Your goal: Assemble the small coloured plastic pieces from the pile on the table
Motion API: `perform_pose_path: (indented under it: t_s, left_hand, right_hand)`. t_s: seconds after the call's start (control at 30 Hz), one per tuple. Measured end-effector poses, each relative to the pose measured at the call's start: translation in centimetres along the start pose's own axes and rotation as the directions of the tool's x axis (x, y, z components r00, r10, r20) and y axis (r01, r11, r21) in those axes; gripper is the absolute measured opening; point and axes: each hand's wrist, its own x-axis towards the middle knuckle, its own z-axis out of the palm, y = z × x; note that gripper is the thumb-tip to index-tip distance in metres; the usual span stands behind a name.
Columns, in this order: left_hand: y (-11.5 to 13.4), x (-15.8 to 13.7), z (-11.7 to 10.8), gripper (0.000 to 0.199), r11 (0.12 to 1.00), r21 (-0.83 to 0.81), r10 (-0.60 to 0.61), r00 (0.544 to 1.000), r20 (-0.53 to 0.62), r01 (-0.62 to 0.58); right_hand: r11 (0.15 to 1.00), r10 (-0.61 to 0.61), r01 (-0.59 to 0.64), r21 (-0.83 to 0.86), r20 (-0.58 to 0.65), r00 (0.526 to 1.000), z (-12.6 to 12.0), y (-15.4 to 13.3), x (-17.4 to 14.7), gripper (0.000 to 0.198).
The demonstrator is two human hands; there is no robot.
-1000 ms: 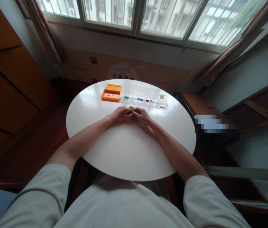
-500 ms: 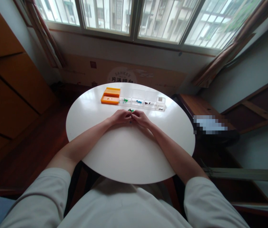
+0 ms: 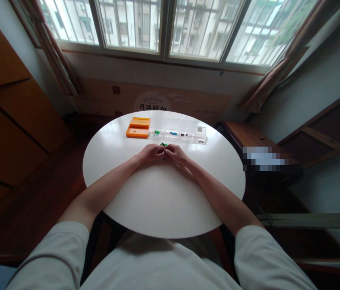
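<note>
Near the middle of the white round table, my left hand and my right hand meet with their fingertips pinched together. Between them is a small green and black piece, its top showing just beyond my fingers. Its exact kind is too small to make out, and my fingers hide the lower part. Both hands are closed on it. A tiny greyish spot shows below the fingertips; I cannot tell what it is. Just beyond my hands lie green pieces and blue pieces in clear compartments.
An open orange case with tiny orange bits stands at the far left of the white table. Beside it runs a row of clear compartments, also holding dark and greyish bits. A wooden desk stands right of the table, below the window.
The view has tilted slightly, so the table and cases sit a little lower and further left. My hands stay together on the green and black piece, with only slight finger movement.
</note>
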Motion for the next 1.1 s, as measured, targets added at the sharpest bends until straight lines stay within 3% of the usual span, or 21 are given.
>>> perform_pose_path:
  t_s: [0.6,1.1]
  left_hand:
    - [-0.11,0.03,0.06,0.035,1.0,0.014,0.0,1.0,0.001,0.0]
    - [0.0,-0.08,-0.06,0.038,1.0,-0.004,-0.006,1.0,0.005,0.006]
  right_hand:
    - [0.998,-0.037,0.037,-0.046,-0.002,0.999,-0.08,0.36,0.13,0.019]
    - [1.0,0.014,-0.014,-0.02,-0.013,1.0,0.05,0.13,0.0,0.019]
